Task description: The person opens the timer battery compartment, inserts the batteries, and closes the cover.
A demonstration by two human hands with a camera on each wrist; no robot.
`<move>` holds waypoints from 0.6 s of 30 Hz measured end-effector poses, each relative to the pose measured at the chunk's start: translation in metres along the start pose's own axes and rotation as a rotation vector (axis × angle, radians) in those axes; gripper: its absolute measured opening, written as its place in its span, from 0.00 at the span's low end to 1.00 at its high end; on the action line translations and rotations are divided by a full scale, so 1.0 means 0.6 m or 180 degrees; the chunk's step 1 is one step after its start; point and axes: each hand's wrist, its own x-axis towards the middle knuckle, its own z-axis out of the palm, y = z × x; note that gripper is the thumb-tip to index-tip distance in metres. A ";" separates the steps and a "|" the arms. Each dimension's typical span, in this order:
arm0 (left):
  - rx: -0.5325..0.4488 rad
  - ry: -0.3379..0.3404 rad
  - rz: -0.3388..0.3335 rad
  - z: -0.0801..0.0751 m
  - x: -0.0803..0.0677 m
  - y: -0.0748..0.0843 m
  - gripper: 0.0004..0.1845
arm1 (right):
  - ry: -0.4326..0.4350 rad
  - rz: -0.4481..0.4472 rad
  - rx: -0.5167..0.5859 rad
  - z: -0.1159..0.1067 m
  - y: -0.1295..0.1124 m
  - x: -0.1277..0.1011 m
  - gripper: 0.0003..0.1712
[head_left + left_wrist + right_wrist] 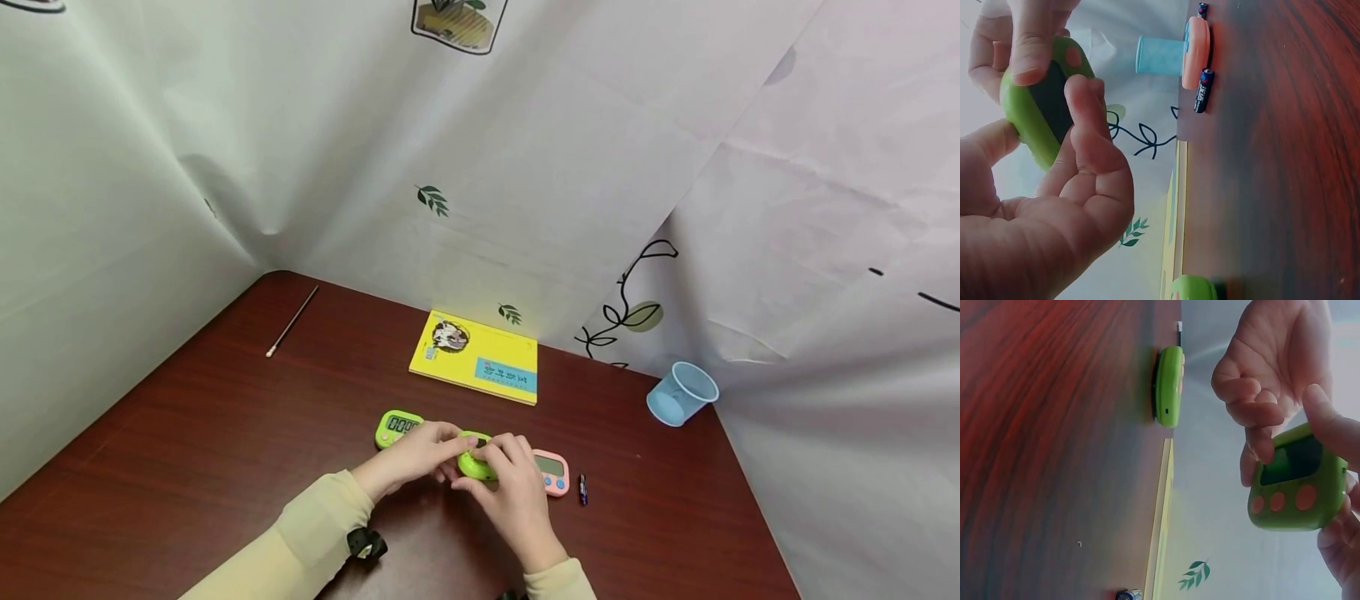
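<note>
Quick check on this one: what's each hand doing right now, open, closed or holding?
Left hand: holding a green timer above the table.
Right hand: holding that same timer.

Book: far on our desk
Cup: far right
Stick: far left
Held timer: between left timer, right timer
</note>
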 end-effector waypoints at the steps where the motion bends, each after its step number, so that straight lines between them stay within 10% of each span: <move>1: -0.0009 -0.0017 0.0015 -0.001 0.000 0.000 0.20 | -0.0040 0.0008 0.0022 0.000 0.000 0.000 0.24; 18: 0.0125 0.0274 0.0156 -0.005 -0.002 0.004 0.23 | -0.0247 0.0064 0.0134 0.004 0.001 -0.004 0.20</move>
